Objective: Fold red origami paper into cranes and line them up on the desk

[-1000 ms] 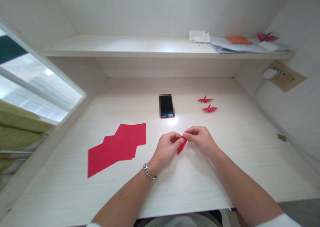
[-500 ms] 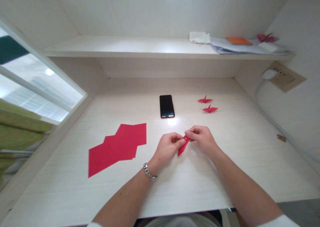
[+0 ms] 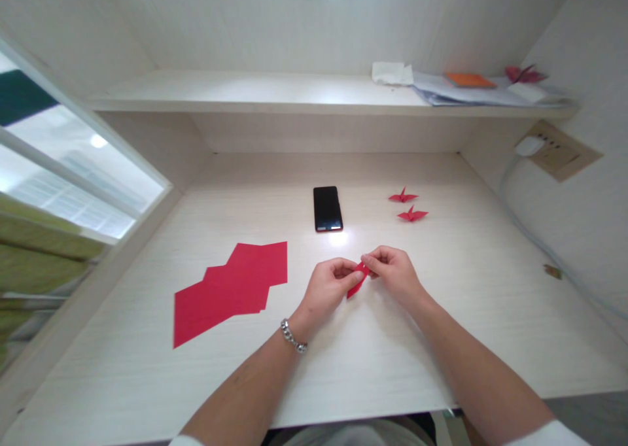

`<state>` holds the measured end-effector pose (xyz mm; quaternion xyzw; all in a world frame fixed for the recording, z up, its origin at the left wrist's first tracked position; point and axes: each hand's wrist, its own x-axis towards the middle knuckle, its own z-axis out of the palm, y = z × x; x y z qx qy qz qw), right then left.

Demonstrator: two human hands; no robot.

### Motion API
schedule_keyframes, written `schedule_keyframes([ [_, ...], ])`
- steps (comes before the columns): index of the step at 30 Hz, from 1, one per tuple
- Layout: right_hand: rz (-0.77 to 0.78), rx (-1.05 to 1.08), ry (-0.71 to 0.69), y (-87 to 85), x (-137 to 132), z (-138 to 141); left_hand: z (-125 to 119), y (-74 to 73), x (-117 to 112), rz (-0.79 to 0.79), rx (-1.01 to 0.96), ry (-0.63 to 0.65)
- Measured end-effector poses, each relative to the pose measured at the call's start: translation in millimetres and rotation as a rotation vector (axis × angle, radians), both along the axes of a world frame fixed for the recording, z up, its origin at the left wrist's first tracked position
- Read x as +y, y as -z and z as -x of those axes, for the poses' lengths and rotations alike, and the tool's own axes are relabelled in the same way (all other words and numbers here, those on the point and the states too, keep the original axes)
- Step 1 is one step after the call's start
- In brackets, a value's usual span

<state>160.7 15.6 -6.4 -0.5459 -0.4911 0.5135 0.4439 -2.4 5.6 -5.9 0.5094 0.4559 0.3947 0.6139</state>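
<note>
A small folded piece of red paper (image 3: 355, 289) is pinched between my two hands above the desk. My left hand (image 3: 333, 286), with a silver chain bracelet on its wrist, grips the paper's left side between thumb and fingers. At the paper's upper end, my right hand (image 3: 392, 267) pinches the edge; its fingertips nearly meet those of the left. Part of the paper is hidden behind the fingers. Two finished red paper cranes (image 3: 403, 196) lie beyond my right hand. Left of my hands, several overlapping red paper sheets (image 3: 230, 282) lie flat.
A black phone (image 3: 328, 209) lies mid-desk. Above the back runs a shelf (image 3: 235, 93) bearing papers, an orange pad (image 3: 470, 80) and a larger paper crane (image 3: 524, 74). On the right wall a white plug (image 3: 529, 146) sits in a socket, its cable trailing down the desk's right side.
The folded paper has tilted and shifted slightly up and left, so less of its lower tip shows. Both hands have moved only a little and keep their pinch.
</note>
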Motion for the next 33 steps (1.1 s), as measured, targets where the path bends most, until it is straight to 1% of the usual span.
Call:
schedule_keyframes([
  [3, 0.026, 0.050, -0.038, -0.2, -1, 2, 1, 1.7, 0, -0.003, -0.001, -0.005],
  [6, 0.025, 0.043, -0.085, -0.1, -1, 3, 2, 2.7, 0, -0.019, 0.003, -0.012],
  [11, 0.002, 0.031, 0.055, -1.2, -2, 5, 2, -0.8, 1, 0.026, -0.096, 0.002],
  [13, 0.020, 0.069, 0.088, -1.7, -2, 6, 3, -3.0, 3, 0.018, -0.093, -0.045],
  [16, 0.057, 0.127, 0.094, -1.8, -2, 5, 7, -5.8, 7, -0.034, -0.064, -0.160],
  [18, 0.080, 0.134, 0.036, -1.8, -2, 5, 10, -7.1, 8, -0.082, -0.044, -0.236],
  [20, 0.078, 0.098, -0.068, -2.0, -2, 4, 12, -8.1, 9, -0.119, -0.037, -0.267],
  [21, 0.062, 0.074, -0.112, -2.2, -2, 4, 13, -8.5, 8, -0.130, -0.039, -0.258],
  [23, 0.012, 0.029, -0.158, -2.3, -2, 3, 13, -9.0, 7, -0.148, -0.038, -0.206],
  [26, -0.044, -0.048, -0.163, -1.1, -3, 5, 11, -9.5, 4, -0.163, -0.016, -0.138],
  [28, -0.042, -0.062, -0.139, 0.6, -4, 7, 9, -9.6, 3, -0.149, -0.030, -0.143],
  [30, -0.018, -0.004, -0.097, 1.8, -6, 9, 8, -9.5, 4, -0.126, -0.062, -0.181],
  [33, 0.027, 0.093, -0.104, 1.7, -7, 11, 8, -9.1, 4, -0.104, -0.078, -0.208],
])
